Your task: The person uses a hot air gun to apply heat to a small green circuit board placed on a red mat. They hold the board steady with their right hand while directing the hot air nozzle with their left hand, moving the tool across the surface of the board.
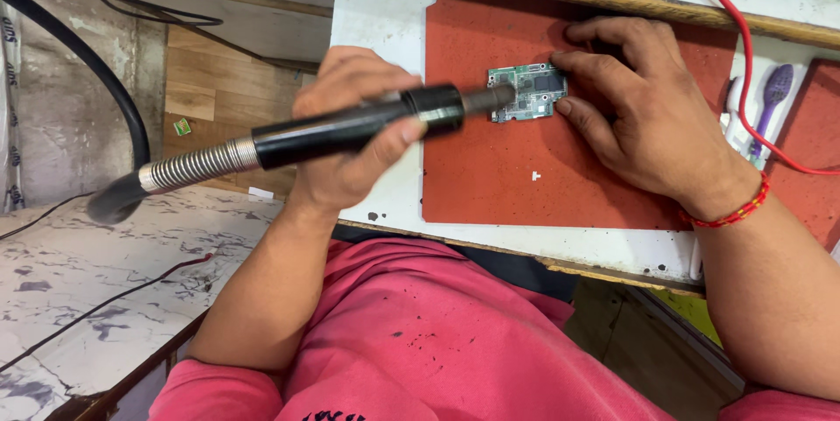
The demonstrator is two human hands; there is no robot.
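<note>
Far left: thick black hose [96, 62] curving down past marbled counter [79, 272]. Left hand [350, 128] wrapped around black hot-air handpiece [350, 128], coiled metal strain relief [188, 165] trailing left, nozzle tip over left edge of small green circuit board [531, 91]. Board lies on red work mat [525, 185], upper middle, on white bench [376, 18]. Right hand [652, 110] flat on mat, fingertips pinning board's right edge; red bead bracelet [731, 211] at wrist. Far right: purple brush [774, 93], red cable [744, 71].
</note>
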